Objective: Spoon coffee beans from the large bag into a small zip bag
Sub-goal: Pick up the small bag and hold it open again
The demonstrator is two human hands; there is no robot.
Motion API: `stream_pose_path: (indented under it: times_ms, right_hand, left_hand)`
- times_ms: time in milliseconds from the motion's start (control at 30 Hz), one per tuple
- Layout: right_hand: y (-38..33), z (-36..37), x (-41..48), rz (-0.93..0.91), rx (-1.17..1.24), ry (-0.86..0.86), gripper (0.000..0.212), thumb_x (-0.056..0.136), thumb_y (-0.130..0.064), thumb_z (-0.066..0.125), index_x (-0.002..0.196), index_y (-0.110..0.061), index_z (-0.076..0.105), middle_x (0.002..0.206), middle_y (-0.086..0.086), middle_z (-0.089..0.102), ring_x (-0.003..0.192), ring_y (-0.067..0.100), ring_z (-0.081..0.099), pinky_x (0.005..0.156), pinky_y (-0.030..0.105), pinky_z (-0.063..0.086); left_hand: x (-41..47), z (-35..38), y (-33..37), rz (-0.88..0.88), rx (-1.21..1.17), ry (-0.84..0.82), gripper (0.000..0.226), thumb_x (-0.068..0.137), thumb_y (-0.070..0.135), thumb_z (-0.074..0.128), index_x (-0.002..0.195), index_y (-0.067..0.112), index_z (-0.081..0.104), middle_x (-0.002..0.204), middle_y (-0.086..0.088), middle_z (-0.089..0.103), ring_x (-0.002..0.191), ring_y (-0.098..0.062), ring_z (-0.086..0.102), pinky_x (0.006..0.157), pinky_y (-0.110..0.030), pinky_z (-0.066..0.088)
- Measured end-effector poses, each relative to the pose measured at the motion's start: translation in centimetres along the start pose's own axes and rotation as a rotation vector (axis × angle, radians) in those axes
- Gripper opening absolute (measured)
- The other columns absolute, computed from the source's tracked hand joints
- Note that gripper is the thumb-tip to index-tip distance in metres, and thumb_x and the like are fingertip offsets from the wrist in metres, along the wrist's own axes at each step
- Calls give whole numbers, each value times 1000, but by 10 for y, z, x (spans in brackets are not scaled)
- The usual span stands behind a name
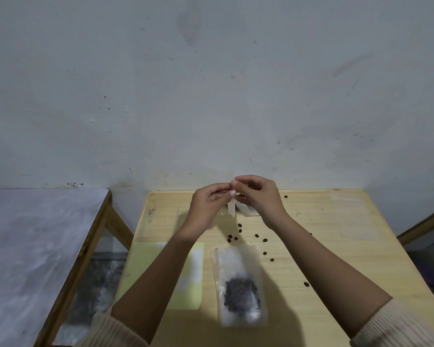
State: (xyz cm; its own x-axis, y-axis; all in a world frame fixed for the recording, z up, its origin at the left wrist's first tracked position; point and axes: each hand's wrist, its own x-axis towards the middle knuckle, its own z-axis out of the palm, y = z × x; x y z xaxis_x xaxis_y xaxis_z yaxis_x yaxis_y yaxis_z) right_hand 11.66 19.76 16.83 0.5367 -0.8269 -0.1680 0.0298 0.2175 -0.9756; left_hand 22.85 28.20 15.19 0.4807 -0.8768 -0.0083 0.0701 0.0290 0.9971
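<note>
Loose dark coffee beans (239,225) dot my pale wooden table (323,221), and a pale yellow paper sheet (145,266) lies under my left forearm. My left hand (208,204) and right hand (258,196) both pinch the top of the small clear zip bag (232,209) above the table's far side. It hangs edge-on, long axis vertical (contents unclear). The large clear plastic bag (238,261) lies flat nearer me.
</note>
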Motion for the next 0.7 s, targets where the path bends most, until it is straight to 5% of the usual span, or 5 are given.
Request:
stream_pose_path:
  times_ms: [267,467,700]
  right_hand:
    - [3,-4,-7,10,10,-18,18,81,-10,71,96,0,68,77,7,65,78,17,65,82,33,58]
    - [0,-5,-10,-10,-10,-8,14,83,-8,68,94,0,68,77,10,65,78,20,64,74,26,58]
    - [13,-7,-6,-154,-354,135,19,84,-1,61,69,-8,72,67,10,68,66,24,64,75,47,57]
  left_hand:
    - [-5,2,-5,-12,-13,-4,19,85,3,65,104,5,68,97,-8,72,90,-13,68,83,-21,52]
    - [-7,5,-3,-10,7,8,14,88,1,60,98,6,69,87,-1,73,84,-9,69,78,-17,51]
    - [-5,18,-6,-10,264,107,11,82,3,65,81,10,72,75,-3,72,73,-10,68,74,-20,53]
